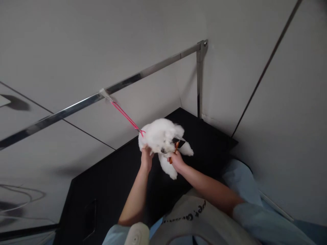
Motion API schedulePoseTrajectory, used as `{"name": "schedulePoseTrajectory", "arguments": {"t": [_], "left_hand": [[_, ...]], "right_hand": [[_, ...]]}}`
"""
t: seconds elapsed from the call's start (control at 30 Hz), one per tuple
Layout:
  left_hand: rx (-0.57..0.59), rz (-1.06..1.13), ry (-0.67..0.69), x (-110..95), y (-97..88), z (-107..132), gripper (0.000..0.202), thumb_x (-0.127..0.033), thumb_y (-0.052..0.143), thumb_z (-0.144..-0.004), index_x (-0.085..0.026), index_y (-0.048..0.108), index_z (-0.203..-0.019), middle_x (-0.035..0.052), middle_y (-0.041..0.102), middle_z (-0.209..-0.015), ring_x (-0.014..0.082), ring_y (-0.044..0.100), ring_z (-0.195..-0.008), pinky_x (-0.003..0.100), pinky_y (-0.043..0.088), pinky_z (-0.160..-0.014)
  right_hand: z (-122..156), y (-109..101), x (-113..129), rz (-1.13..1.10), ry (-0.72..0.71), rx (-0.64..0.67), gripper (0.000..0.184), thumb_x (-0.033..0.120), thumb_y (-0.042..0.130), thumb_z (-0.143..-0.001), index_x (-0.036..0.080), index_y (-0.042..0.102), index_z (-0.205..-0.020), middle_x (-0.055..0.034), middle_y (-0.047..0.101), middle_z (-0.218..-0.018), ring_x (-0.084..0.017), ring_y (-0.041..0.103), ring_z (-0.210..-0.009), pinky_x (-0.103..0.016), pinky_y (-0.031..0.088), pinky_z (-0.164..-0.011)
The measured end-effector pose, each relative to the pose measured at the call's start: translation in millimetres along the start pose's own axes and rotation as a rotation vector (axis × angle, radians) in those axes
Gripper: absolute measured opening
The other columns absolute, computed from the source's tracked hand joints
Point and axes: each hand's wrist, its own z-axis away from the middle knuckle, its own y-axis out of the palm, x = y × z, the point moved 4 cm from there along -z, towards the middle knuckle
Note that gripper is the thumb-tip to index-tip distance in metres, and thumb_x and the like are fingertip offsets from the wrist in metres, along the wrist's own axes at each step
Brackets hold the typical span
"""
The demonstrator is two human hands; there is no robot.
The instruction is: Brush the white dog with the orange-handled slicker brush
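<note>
left of centre, a pink lead [125, 115]; near centre, the left hand [146, 159] touches the central white dog [158, 132], how closed i cannot tell; just right, the right hand [176, 160] curls round an orange tool [176, 146].

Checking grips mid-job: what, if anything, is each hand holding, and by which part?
Right hand: brush, by its orange handle. Left hand: touching the dog; any grip is hidden.

Bare left hand [146, 157] partly hidden, left forearm [135, 197] extended forward, slightly inward. Bare right hand [177, 161] curled tight, right forearm [208, 186] angled across leftward.
</note>
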Motion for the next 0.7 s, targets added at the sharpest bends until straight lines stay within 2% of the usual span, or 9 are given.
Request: {"name": "schedulePoseTrajectory", "arguments": {"t": [0.07,0.1,0.17,0.23,0.3,0.4,0.47,0.6,0.7], "left_hand": [[0.064,0.111,-0.33,5,8.6,3,0.054,-0.07,0.04,-0.084,-0.022,0.061,-0.098,0.01,0.066,-0.102,0.0254,0.062,-0.097,0.038,0.049,-0.081],[0.091,0.146,-0.42,4,14.1,8,0.053,-0.067,0.04,-0.086,-0.02,0.062,-0.096,0.0105,0.068,-0.095,0.0251,0.064,-0.089,0.037,0.051,-0.075],[0.135,0.226,-0.49,-6,23.7,20,0.047,-0.06,0.045,-0.087,-0.017,0.064,-0.087,0.0102,0.067,-0.078,0.0238,0.064,-0.073,0.035,0.053,-0.066],[0.172,0.302,-0.48,-20,27.9,35,0.039,-0.05,0.05,-0.086,-0.014,0.064,-0.078,0.0091,0.065,-0.067,0.0225,0.062,-0.063,0.035,0.053,-0.061],[0.146,0.35,-0.442,-39,25.8,47,0.03,-0.041,0.051,-0.085,-0.014,0.065,-0.081,0.0079,0.067,-0.072,0.0224,0.063,-0.065,0.035,0.054,-0.06],[-0.017,0.319,-0.398,-62,22.4,52,0.026,-0.037,0.055,-0.084,-0.016,0.066,-0.094,0.0059,0.071,-0.084,0.0217,0.065,-0.07,0.033,0.054,-0.059],[-0.113,0.266,-0.334,-71,27.1,43,0.023,-0.033,0.061,-0.08,-0.014,0.066,-0.09,0.005,0.069,-0.076,0.0186,0.063,-0.063,0.028,0.051,-0.056],[-0.359,0.187,-0.151,-67,33.1,19,0.005,-0.012,0.064,-0.071,-0.012,0.06,-0.074,-0.0011,0.06,-0.057,0.0118,0.055,-0.048,0.022,0.046,-0.052],[-0.413,0.248,-0.106,-47,26.4,15,0.002,-0.012,0.06,-0.075,-0.012,0.061,-0.076,-0.0009,0.061,-0.06,0.0118,0.056,-0.048,0.023,0.047,-0.053]], "right_hand": [[2,3,0,0.06,-0.028,0.017,0.027,0.039,0.062,-0.068,0.021,0.045,-0.06,0.0059,0.043,-0.041,-0.008,0.037,-0.037,-0.022,0.028,-0.038],[5,6,-1,0.074,-0.031,0.034,0.028,0.04,0.063,-0.068,0.021,0.046,-0.058,0.0054,0.043,-0.04,-0.008,0.037,-0.037,-0.022,0.027,-0.038],[16,13,-7,0.094,-0.044,0.074,0.031,0.043,0.064,-0.069,0.021,0.047,-0.056,0.0041,0.046,-0.041,-0.008,0.038,-0.037,-0.022,0.028,-0.038],[26,20,-14,0.13,-0.083,0.11,0.036,0.048,0.063,-0.071,0.021,0.048,-0.054,0.003,0.048,-0.043,-0.008,0.04,-0.038,-0.022,0.03,-0.039],[32,25,-19,0.185,-0.133,0.138,0.042,0.053,0.06,-0.075,0.021,0.048,-0.051,0.0018,0.05,-0.044,-0.009,0.043,-0.04,-0.023,0.034,-0.041],[29,33,-20,0.267,-0.183,0.152,0.046,0.056,0.055,-0.078,0.021,0.048,-0.048,0.0008,0.05,-0.044,-0.01,0.046,-0.042,-0.024,0.038,-0.044],[21,40,-17,0.304,-0.184,0.143,0.047,0.055,0.055,-0.079,0.021,0.048,-0.047,0.0005,0.05,-0.044,-0.011,0.047,-0.042,-0.024,0.038,-0.045],[13,42,-9,0.31,-0.142,0.141,0.046,0.054,0.053,-0.08,0.021,0.047,-0.049,0.0017,0.046,-0.042,-0.011,0.044,-0.041,-0.024,0.036,-0.042],[23,13,-6,0.328,-0.124,0.159,0.032,0.05,0.054,-0.08,0.02,0.053,-0.069,0.0056,0.045,-0.045,-0.011,0.042,-0.041,-0.024,0.035,-0.043]]}}
